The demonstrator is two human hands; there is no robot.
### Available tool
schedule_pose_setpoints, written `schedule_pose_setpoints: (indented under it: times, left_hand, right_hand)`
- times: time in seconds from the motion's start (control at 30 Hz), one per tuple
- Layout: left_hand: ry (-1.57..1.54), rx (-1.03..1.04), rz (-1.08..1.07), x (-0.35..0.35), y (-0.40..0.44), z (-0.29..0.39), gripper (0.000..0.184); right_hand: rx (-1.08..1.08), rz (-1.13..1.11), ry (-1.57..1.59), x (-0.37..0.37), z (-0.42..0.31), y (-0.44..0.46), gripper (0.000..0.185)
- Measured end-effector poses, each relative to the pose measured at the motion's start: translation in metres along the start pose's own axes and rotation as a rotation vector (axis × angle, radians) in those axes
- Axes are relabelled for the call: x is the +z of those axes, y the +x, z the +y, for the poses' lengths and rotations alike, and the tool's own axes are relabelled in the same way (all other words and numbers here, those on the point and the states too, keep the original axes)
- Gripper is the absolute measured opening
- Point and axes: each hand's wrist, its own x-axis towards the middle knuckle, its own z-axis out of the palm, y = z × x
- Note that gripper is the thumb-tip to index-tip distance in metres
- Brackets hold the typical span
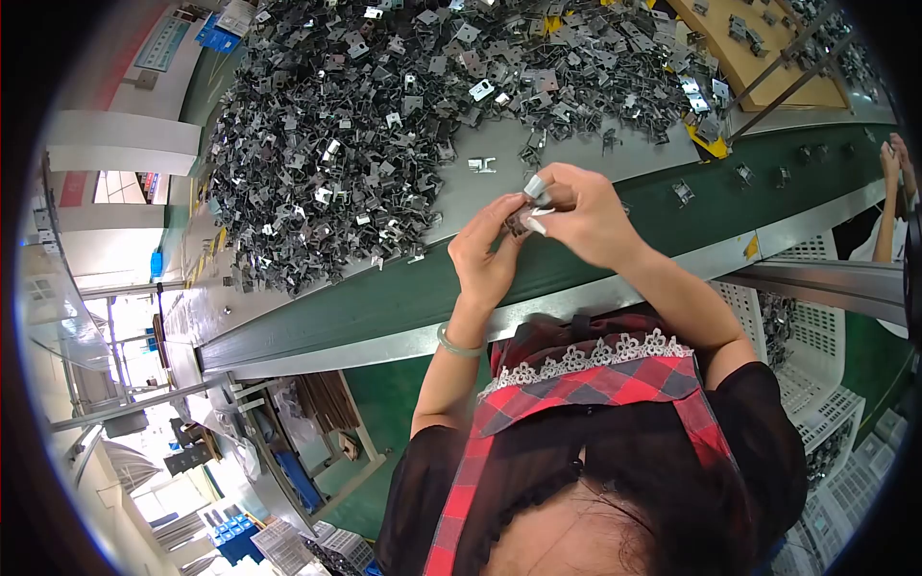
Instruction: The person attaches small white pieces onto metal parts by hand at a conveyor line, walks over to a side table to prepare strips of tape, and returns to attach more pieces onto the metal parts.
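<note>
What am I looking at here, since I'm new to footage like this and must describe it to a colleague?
There is no machine arm: these are a person's bare hands, seen in one picture from a camera worn on that person's head, looking forward and down. The left hand, below which a bangle circles the wrist, and the right hand meet around a small metal part; fingers hide much of it. Beyond lie heaps of metal pieces on a grey surface. Nearer runs a green strip, perhaps a conveyor belt. At the right edge, another person's hands show.
</note>
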Motion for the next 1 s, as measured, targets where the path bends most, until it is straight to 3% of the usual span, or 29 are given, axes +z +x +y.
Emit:
schedule_pose_setpoints:
  times: [0.03,0.1,0.23,0.27,0.33,0.37,0.43,0.47,0.53,0.57,0.63,0.7,0.73,0.87,0.93,0.97,1.0]
  left_hand:
    - [0.000,0.001,-0.001,0.003,-0.002,-0.003,0.041]
    - [0.073,0.044,0.064,0.006,-0.006,-0.009,0.040]
    - [0.136,0.052,-0.004,0.002,-0.008,-0.008,0.037]
    - [0.125,0.072,-0.025,0.002,-0.009,-0.010,0.039]
    - [0.112,0.094,-0.041,0.002,-0.008,-0.010,0.042]
    - [0.158,0.138,-0.072,0.001,-0.008,-0.009,0.042]
    - [0.204,0.186,-0.104,-0.001,-0.002,-0.007,0.041]
    - [0.233,0.190,-0.196,-0.003,0.003,-0.007,0.044]
    - [0.276,0.163,-0.329,-0.008,0.015,-0.008,0.041]
    - [0.276,0.165,-0.327,-0.007,0.022,-0.015,0.041]
    - [0.613,0.217,-0.081,-0.005,0.034,-0.040,0.029]
    - [0.691,0.186,-0.139,-0.004,0.047,-0.068,0.023]
    - [0.762,0.153,-0.196,-0.004,0.052,-0.077,0.018]
    - [1.040,0.389,-0.112,-0.008,0.061,-0.090,0.017]
    - [0.801,0.149,-0.152,-0.011,0.066,-0.086,0.019]
    - [0.802,0.154,-0.151,-0.012,0.070,-0.084,0.019]
    - [0.859,0.001,-0.217,-0.013,0.075,-0.080,0.018]
  right_hand:
    - [-0.001,0.001,0.001,0.004,-0.002,-0.003,0.021]
    - [-0.212,0.118,-0.659,0.011,-0.007,-0.009,0.021]
    - [-0.176,0.075,-0.917,0.006,-0.008,-0.006,0.026]
    - [-0.177,0.073,-0.917,0.003,-0.005,-0.005,0.026]
    - [-0.089,0.016,-0.510,-0.005,0.004,-0.002,0.022]
    - [-0.089,0.015,-0.511,-0.009,0.004,-0.002,0.022]
    - [0.053,-0.142,-0.533,-0.018,0.003,-0.003,0.020]
    - [-0.091,-0.090,-0.573,-0.018,0.011,-0.006,0.012]
    - [-0.102,-0.066,-0.642,-0.023,0.022,-0.010,0.014]
    - [-0.111,-0.046,-0.711,-0.025,0.027,-0.012,0.016]
    - [-0.015,-0.108,-0.687,-0.024,0.035,-0.019,0.021]
    - [-0.195,-0.168,-1.171,-0.019,0.040,-0.027,0.035]
    - [-0.206,-0.186,-1.213,-0.015,0.034,-0.028,0.045]
    - [-0.284,-0.099,-0.985,-0.017,0.023,-0.023,0.044]
    - [-0.311,0.012,-0.922,-0.020,0.025,-0.017,0.044]
    - [-0.315,0.015,-0.922,-0.021,0.027,-0.014,0.044]
    - [-0.318,0.003,-0.888,-0.023,0.028,-0.011,0.044]
